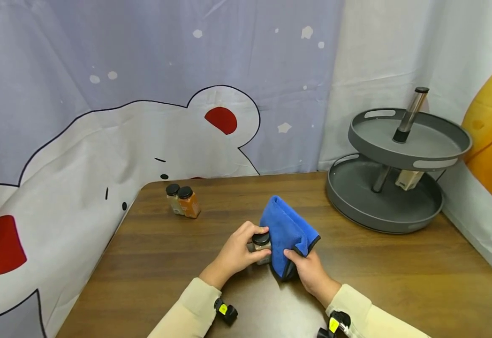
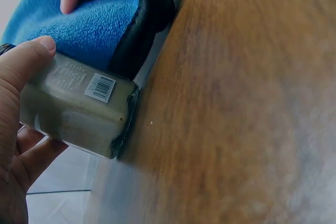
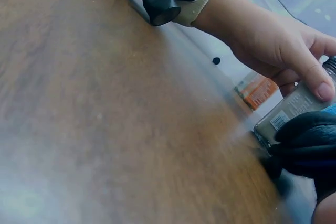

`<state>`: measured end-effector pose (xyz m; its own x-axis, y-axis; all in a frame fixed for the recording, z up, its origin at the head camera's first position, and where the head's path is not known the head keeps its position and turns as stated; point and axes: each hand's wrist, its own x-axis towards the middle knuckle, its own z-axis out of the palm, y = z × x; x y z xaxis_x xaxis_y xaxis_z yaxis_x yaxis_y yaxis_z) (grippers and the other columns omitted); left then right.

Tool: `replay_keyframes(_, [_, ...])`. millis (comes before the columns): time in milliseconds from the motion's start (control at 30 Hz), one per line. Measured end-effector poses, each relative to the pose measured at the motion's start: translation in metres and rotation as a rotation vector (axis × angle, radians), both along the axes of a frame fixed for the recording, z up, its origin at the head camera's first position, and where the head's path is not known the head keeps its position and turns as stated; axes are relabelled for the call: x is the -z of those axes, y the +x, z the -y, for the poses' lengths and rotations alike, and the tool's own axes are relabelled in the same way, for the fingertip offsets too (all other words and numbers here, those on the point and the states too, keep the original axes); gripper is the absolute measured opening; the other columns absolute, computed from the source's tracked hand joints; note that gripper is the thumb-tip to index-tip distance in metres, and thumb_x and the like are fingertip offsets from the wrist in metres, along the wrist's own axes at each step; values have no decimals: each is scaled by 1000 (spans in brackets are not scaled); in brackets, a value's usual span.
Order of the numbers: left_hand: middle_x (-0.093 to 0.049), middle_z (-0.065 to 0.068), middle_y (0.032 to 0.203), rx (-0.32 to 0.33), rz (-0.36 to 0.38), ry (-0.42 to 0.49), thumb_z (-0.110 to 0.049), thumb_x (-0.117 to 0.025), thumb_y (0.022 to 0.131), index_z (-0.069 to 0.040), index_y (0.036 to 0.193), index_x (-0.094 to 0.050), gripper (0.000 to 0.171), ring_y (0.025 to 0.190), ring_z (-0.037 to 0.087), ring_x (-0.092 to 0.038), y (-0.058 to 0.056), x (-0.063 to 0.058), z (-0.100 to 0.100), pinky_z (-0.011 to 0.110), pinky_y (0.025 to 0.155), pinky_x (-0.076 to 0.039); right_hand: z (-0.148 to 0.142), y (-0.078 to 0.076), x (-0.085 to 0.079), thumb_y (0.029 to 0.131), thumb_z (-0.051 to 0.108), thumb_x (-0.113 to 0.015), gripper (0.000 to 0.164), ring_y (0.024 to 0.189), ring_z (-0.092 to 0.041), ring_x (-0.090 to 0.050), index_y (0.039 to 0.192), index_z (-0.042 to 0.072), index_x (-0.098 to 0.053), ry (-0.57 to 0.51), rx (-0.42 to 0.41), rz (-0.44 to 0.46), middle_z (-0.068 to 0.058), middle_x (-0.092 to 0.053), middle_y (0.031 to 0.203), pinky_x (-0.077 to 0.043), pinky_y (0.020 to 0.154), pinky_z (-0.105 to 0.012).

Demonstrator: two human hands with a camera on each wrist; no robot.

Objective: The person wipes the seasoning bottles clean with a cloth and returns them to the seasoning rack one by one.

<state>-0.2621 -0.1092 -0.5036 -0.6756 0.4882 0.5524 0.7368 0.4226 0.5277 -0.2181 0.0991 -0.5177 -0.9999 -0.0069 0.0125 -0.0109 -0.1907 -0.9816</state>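
Observation:
My left hand [image 1: 237, 249] grips a clear spice jar [image 2: 79, 106] with a black lid and a grey-brown filling. A white barcode label shows on its side in the left wrist view. Whether the jar's base touches the table or hangs just above it, I cannot tell. In my right hand [image 1: 312, 273] is a folded blue cloth [image 1: 287, 232] with black edging, pinched under the thumb. The cloth lies against the jar's right side in the head view. Part of the jar is hidden by the cloth and by my left fingers.
Two more black-lidded spice jars, one pale [image 1: 174, 202] and one orange [image 1: 190, 206], stand together at the table's back left. A grey two-tier round tray [image 1: 355, 213] is at the back right, with a small beige box [image 1: 408, 179] on its lower tier. Printed curtains [image 1: 288, 70] hang behind.

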Motion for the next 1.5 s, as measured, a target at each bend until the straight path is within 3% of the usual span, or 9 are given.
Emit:
replay_keyframes(233, [-60, 6, 109, -2, -9, 0, -16, -87, 80, -9, 125, -63, 52, 99, 17, -64, 1, 0, 1, 24, 83, -57, 1, 4, -4, 89, -5, -63, 57, 111, -6, -57, 139, -17, -38, 18, 33, -44, -26, -53, 136, -44, 97, -20])
replay_keyframes(400, [-60, 5, 109, -11, -15, -1, -16, -87, 80, -9, 125, -63, 52, 99, 17, -64, 0, 0, 0, 25, 83, -57, 1, 4, -5, 92, 1, -64, 58, 120, -17, -54, 141, -16, -38, 100, 17, -20, -31, -50, 141, -43, 97, -19])
replay_keyframes(533, [-60, 5, 110, -8, -13, 2, -16, -87, 80, -9, 125, -63, 52, 100, 17, -64, 0, 0, 0, 25, 83, -57, 1, 4, -5, 91, -2, -65, 55, 117, -17, -56, 139, -17, -40, 127, 58, -47, -32, -52, 138, -43, 97, -20])
replay_keyframes(700, [-60, 5, 109, -7, -13, 4, -16, -87, 80, -9, 126, -63, 52, 100, 17, -64, 1, 0, 0, 24, 83, -57, 0, 1, -1, 93, 1, -66, 57, 124, -30, -54, 140, -16, -40, 195, 23, -47, -32, -52, 138, -43, 104, -33])
replay_keyframes(933, [-60, 5, 110, -11, 8, -5, -17, -87, 80, -10, 126, -63, 52, 101, 17, -64, 1, 1, 0, 24, 84, -57, -1, 1, 0, 92, -3, -66, 59, 131, -40, -48, 142, -15, -37, 162, 46, -36, -32, -50, 141, -40, 106, -36])
replay_keyframes(1100, [-60, 5, 110, -10, 7, 2, -16, -88, 80, -10, 126, -63, 53, 101, 17, -64, 1, 1, 0, 24, 84, -57, 0, 2, -1, 92, 1, -66, 57, 123, -26, -55, 140, -16, -40, 162, 47, -17, -29, -54, 138, -43, 101, -27])
replay_keyframes(1267, [-60, 5, 109, -2, -4, 10, -17, -88, 80, -10, 126, -63, 53, 100, 17, -64, 0, 2, 0, 24, 84, -57, 1, 2, -2, 89, -5, -63, 54, 108, -5, -58, 136, -19, -41, -4, 90, -23, -20, -59, 129, -45, 97, -20])
replay_keyframes(1400, [-60, 5, 109, 4, -6, 18, -16, -88, 79, -10, 127, -63, 54, 99, 17, -63, 0, 2, 0, 24, 84, -57, 1, 1, -2, 91, -2, -64, 57, 108, -2, -56, 140, -16, -38, 12, 23, -6, -20, -56, 135, -44, 95, -17])
replay_keyframes(1500, [-60, 6, 109, 4, -14, 14, -15, -88, 79, -9, 126, -63, 53, 100, 17, -63, 0, 2, -1, 25, 83, -57, 1, 2, -2, 91, -4, -63, 57, 110, -4, -56, 140, -17, -38, 17, 35, -29, -27, -52, 138, -44, 96, -17])
